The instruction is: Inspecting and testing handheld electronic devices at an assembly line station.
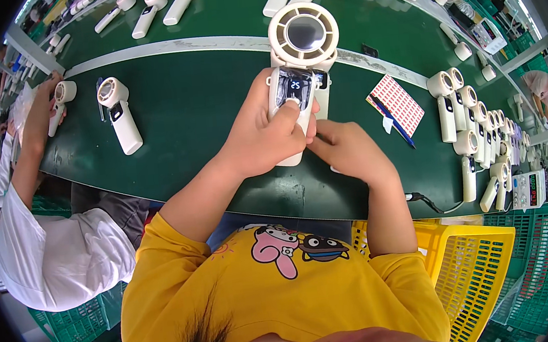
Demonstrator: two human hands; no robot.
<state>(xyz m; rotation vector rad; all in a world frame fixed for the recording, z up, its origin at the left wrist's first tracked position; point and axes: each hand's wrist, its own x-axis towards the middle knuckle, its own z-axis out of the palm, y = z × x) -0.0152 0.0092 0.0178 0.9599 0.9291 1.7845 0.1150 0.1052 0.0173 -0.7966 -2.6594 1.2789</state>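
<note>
The left hand (263, 140), closed round the cream fan (304, 33), should thumb squarely without covering the display (295, 84); the right hand (356, 151) half-curls, its grip hidden from me.

Counted two handheld fans (303, 33) (323, 103) at centre, one label sheet (400, 101), one blue pen (393, 122); could not count overlapping right-side fans (466, 141).

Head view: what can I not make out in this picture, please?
In the head view:
Rear fan: mostly hidden by the held fan.
Right hand: palm hidden by its own back.
Yellow basket: partly hidden by the yellow shirt.
Farthest right-row fans: details too small.
</note>
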